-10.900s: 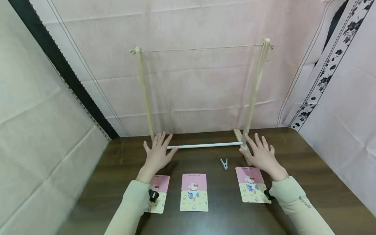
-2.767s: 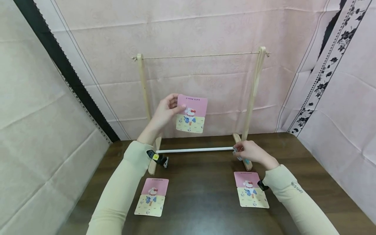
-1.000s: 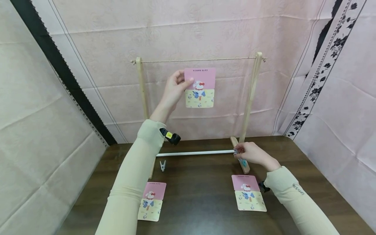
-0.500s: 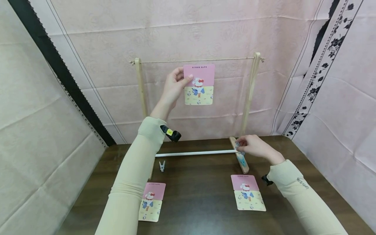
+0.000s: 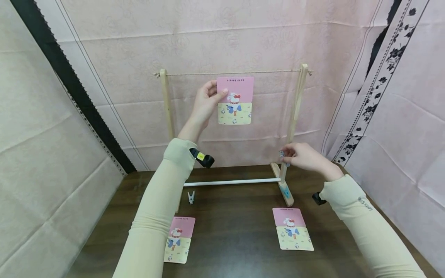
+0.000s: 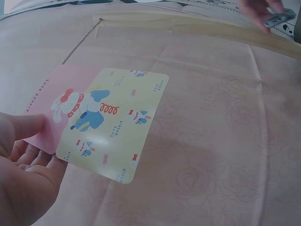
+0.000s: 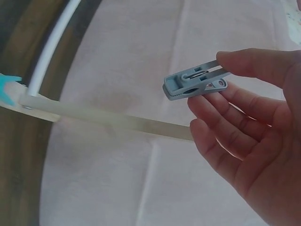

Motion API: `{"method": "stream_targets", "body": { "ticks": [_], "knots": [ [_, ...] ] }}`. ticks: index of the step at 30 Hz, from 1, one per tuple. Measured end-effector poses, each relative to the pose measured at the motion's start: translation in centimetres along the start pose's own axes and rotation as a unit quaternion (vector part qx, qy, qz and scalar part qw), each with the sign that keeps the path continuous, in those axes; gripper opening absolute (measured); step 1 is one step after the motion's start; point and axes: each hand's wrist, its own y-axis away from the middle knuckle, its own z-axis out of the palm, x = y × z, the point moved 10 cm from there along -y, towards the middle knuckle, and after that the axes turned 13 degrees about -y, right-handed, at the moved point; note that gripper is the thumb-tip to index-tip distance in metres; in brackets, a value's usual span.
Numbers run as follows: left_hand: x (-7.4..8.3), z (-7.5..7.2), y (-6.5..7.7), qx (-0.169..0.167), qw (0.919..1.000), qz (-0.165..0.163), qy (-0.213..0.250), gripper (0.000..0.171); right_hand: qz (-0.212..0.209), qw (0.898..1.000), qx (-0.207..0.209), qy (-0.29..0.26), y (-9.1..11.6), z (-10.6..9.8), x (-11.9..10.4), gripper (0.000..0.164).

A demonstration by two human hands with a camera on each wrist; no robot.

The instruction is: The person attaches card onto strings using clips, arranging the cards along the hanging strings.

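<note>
My left hand (image 5: 205,102) pinches a pink and yellow card (image 5: 235,101) with a cartoon figure, thumb in front and fingers behind. The card is upright, its top edge just below the thin cord (image 5: 271,72) in the head view; I cannot tell whether they touch. By the right post, my right hand (image 5: 304,157) holds a grey-blue clothespin (image 7: 195,84) between thumb and fingers, its jaws pointing away from the palm. Two similar cards lie on the table, a left card (image 5: 179,239) partly behind my left sleeve and a right card (image 5: 293,229). Another clothespin (image 5: 191,197) lies between the posts.
The cord is tied between a left wooden post (image 5: 167,104) and a right wooden post (image 5: 297,100). A white rod (image 5: 231,182) joins their feet low over the brown table (image 5: 236,231). Pale cloth (image 5: 236,34) hangs behind and at both sides.
The middle card went from the table up to the cord in my left hand. My right hand picked up a clothespin and has lately risen with it from the right foot along the post.
</note>
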Motion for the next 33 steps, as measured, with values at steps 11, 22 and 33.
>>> {"method": "stream_targets", "body": {
  "ticks": [11, 22, 33],
  "knots": [
    [-0.5, 0.1, 0.0, -0.001, 1.0000, 0.001, -0.005, 0.032, -0.018, 0.999, 0.011, 0.033, -1.1, -3.8, -3.1, 0.030],
    [0.0, -0.1, -0.2, 0.008, 1.0000, 0.000, -0.002, 0.031, -0.038, 0.997, 0.037, 0.060, -2.3, -8.3, -8.2, 0.028],
    [-0.3, -0.1, -0.1, 0.004, 1.0000, 0.000, 0.000, 0.032, -0.060, 0.991, 0.073, 0.094, -2.3, -12.3, -11.8, 0.033]
  ]
}}
